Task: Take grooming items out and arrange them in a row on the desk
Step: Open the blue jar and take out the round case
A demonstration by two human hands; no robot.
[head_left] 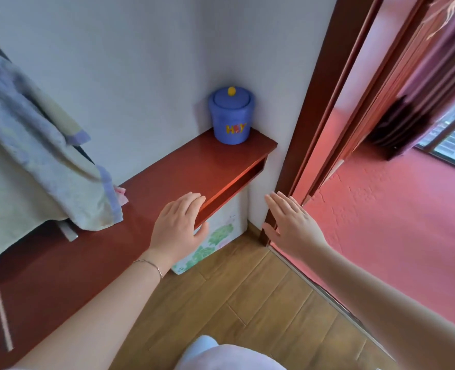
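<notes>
From the head view, no grooming items can be made out; the only closed container is a blue lidded jar (pixel 231 116) with a yellow knob, standing at the far end of the red-brown desk (pixel 151 188), in the corner where two white walls meet (what it holds is hidden by the lid). On the side of the desk away from the jar, a pale towel (pixel 34 156) with blue trim hangs down and covers the desk's rear strip; something pink peeks out at its hem, too little to identify. Under the desk's front edge near the jar runs an open slot, dark inside. Below it stands a white box (pixel 215 236) with green leaf prints, partly behind the left hand (pixel 178 228). That hand lies at the desk's front edge, fingers spread flat, holding nothing. The right hand (pixel 293 225) hovers beside the brown door frame (pixel 314 116), fingers extended and empty.
</notes>
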